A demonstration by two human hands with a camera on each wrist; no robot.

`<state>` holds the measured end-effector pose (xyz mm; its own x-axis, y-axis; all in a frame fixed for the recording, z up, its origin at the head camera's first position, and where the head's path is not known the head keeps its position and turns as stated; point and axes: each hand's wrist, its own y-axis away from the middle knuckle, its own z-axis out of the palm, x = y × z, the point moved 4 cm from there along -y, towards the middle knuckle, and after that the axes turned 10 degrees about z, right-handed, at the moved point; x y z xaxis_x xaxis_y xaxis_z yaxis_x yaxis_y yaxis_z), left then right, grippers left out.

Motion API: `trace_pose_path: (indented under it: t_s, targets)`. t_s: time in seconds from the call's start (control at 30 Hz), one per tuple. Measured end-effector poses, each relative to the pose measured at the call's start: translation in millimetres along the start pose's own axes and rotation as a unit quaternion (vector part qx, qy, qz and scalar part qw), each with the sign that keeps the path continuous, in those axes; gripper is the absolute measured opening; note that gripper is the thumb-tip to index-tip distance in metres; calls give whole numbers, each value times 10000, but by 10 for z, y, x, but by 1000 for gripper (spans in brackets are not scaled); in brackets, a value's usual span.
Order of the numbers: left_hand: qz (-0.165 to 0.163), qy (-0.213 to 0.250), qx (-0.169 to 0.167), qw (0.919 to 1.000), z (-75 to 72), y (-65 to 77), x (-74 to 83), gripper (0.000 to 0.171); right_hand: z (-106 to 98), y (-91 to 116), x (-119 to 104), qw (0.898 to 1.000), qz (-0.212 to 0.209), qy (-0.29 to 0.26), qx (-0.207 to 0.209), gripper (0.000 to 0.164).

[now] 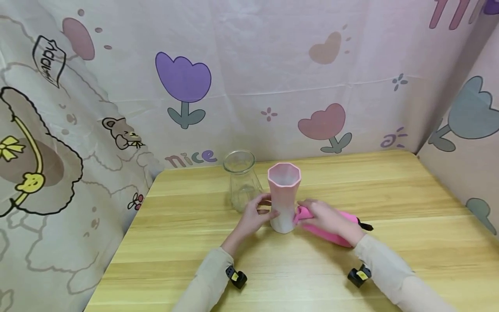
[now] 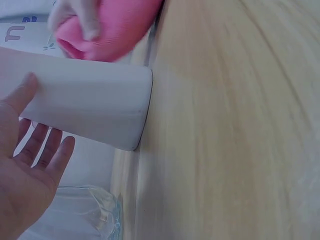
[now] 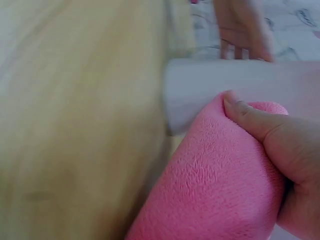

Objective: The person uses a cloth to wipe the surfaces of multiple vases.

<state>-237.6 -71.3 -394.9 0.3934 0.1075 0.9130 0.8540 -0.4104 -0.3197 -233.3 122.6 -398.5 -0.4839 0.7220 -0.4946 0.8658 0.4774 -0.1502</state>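
Note:
A tall faceted vase (image 1: 283, 199), pink at the rim and fading to white below, stands upright on the table. My left hand (image 1: 255, 214) is at its left side, thumb against the wall and the other fingers fairly straight, spread beside it. On the vase's right, my right hand (image 1: 323, 216) grips a fuzzy pink towel (image 3: 215, 170), the thumb pressing over a fold. The bunched end of the towel is right at the vase's lower wall, and the rest trails right to a black loop (image 1: 365, 225). The right fingers are mostly hidden by the cloth.
A clear glass vase (image 1: 239, 167) with a flared rim stands behind the left hand, close to the pink vase. The wooden table (image 1: 175, 242) ends at a printed cloth backdrop (image 1: 241, 73). Black cameras (image 1: 237, 277) sit on both wrists.

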Motion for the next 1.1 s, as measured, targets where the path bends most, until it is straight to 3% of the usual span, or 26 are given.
trace_pose_path:
  t_s: [0.3,0.5,0.7,0.93,1.1]
  targets:
    - [102,89,30,9999,9,-28,-15,47,-426,191,80,9906,590,-860,884,58]
    - [116,41,38,9999,28,-97,-31,47,-486,275,159,9845,822,-995,1185,59]
    - [60,-71,44,9999,57,-205,-42,48,-523,316,189,9802,693,-940,1602,58]
    - [65,-103,125,9998,110,-370,-66,47,-528,346,203,9788,662,-924,1707,57]
    - [98,-155,310,9994,174,-547,-342,47,-511,336,231,9780,697,-978,1706,58]
